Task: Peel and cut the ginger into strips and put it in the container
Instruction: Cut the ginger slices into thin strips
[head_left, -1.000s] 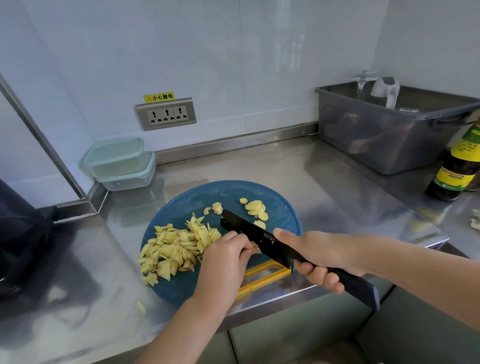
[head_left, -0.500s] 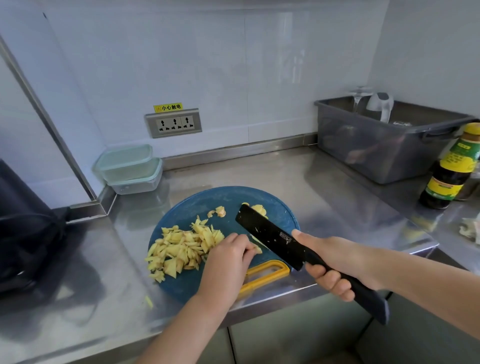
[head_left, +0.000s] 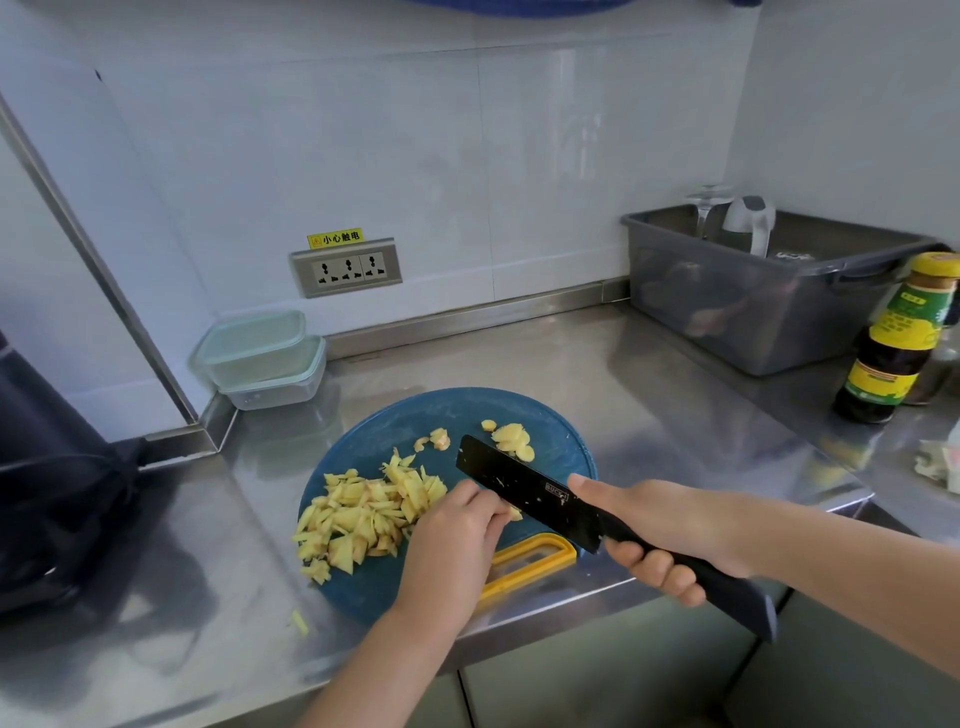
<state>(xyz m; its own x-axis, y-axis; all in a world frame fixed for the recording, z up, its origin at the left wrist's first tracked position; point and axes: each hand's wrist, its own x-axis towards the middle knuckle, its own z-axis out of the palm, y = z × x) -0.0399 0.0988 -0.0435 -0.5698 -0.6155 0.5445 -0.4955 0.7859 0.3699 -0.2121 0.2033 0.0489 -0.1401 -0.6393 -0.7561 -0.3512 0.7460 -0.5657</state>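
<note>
We are gripping the knife in our right hand, fingers wrapped round its handle, above the blue cutting board on the counter. Our left hand is curling its fingers onto a ginger piece beside the blade. Ginger strips are lying piled to its left on the board.

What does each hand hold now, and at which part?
The right hand grips the knife by its handle, near the blade. The left hand holds a ginger piece under its curled fingers, beside the blade.
</note>
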